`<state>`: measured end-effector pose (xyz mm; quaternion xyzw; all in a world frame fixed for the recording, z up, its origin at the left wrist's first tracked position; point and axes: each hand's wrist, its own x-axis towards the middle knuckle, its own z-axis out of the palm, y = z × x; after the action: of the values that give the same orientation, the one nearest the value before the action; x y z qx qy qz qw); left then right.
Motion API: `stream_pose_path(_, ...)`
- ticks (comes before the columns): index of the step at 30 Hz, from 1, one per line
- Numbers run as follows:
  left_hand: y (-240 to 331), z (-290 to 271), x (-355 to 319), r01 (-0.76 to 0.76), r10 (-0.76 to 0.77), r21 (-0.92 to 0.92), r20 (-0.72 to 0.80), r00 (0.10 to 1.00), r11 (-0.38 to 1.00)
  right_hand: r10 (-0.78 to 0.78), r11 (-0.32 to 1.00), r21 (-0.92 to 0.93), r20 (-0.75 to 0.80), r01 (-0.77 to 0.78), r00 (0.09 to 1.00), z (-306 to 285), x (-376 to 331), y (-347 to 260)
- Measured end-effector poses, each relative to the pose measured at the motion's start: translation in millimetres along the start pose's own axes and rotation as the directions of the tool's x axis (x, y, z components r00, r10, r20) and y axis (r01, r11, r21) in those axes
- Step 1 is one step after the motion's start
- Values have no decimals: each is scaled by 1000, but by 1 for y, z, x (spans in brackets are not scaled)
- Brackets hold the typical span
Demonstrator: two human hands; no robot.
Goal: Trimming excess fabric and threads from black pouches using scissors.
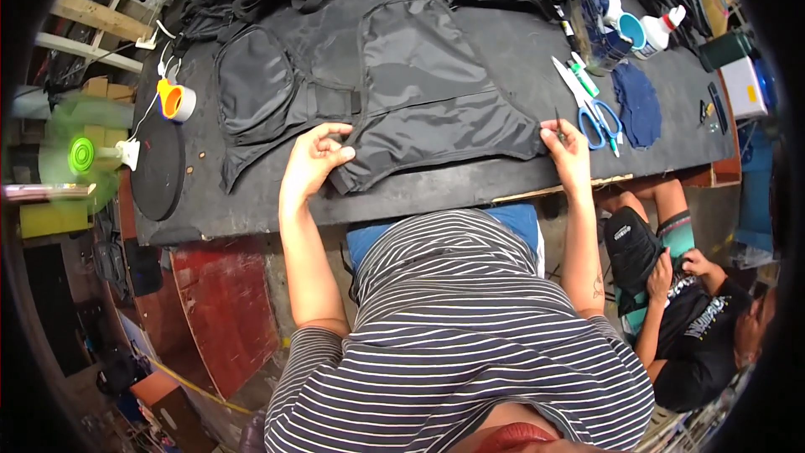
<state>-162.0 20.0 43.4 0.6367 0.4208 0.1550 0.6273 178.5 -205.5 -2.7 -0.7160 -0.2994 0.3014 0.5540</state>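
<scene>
Black fabric piece [419,92] lies flat mid-desk [251,210], looks half-finished to me. Left hand [314,155] pinches its near corner; right hand [566,147] is closed on a thin tool [557,122] at the right edge. Scissors [587,105] idle nearby.

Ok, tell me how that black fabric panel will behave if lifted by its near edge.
The black fabric panel looks floppy: it wrinkles where the left hand pinches it. It probably sags and drags. The smooth sheen suggests it could slide easily on the table.

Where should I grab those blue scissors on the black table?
Probably by the blue handle loops, coming from the near table edge. The scissors lie flat with the loops toward the person and the blades pointing away, so your fingers stay off the sharp end. The right hand is closest.
</scene>
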Motion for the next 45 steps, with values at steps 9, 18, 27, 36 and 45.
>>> stream_pose_path(9,6,-15,19,-196,269,264,-279,922,944,-2,998,-55,69,6,998,24,-38,-33)
stream_pose_path(18,78,50,60,-541,539,53,-198,818,840,-46,988,-91,594,124,803,84,-73,-65)
stream_pose_path(27,55,169,72,-580,679,573,55,732,579,-135,965,-236,-64,117,989,21,-32,-47)
stream_pose_path(36,41,189,122,-645,724,562,112,680,518,-332,864,-428,-93,263,939,29,-14,-52)
stream_pose_path(45,35,183,108,-421,421,-46,-14,907,906,6,957,288,-119,29,993,44,60,-38)
